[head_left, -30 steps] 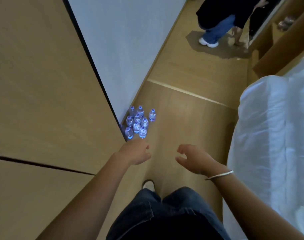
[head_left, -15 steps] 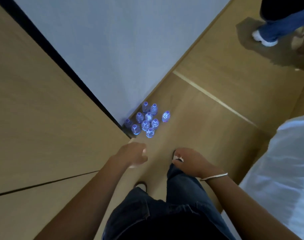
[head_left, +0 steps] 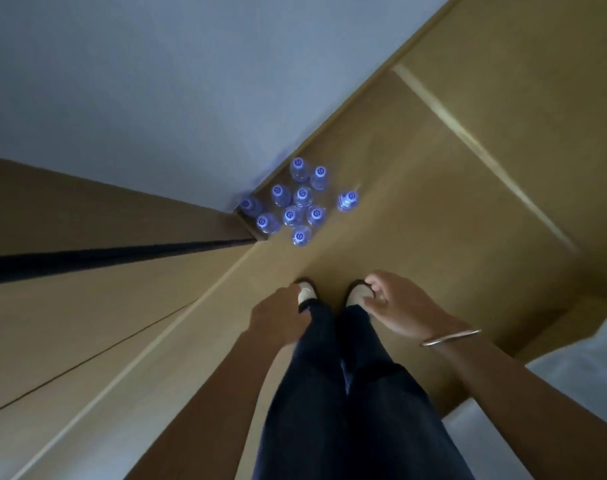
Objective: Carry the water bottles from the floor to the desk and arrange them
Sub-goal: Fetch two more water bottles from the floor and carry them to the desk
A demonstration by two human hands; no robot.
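We've got a pale blue-grey wall (head_left: 156, 81) way out past the hands, wood panelling (head_left: 70, 323) off to their left, white bedding (head_left: 579, 382) down to their right, and dark jeans (head_left: 347, 393) plus light shoes (head_left: 307, 292) right between them.

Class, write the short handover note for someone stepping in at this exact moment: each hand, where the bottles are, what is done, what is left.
Left hand: empty, loosely curled, over the left leg.
Right hand: empty, fingers half open, over the right shoe.
Water bottles: ten caps counted, all upright on the floor in the corner by the wall; one bottle stands a little apart on the right.
Done: none picked up; the person stands facing the bottles.
Left: lift them, carry them to the desk, which is not in view, and arrange them.
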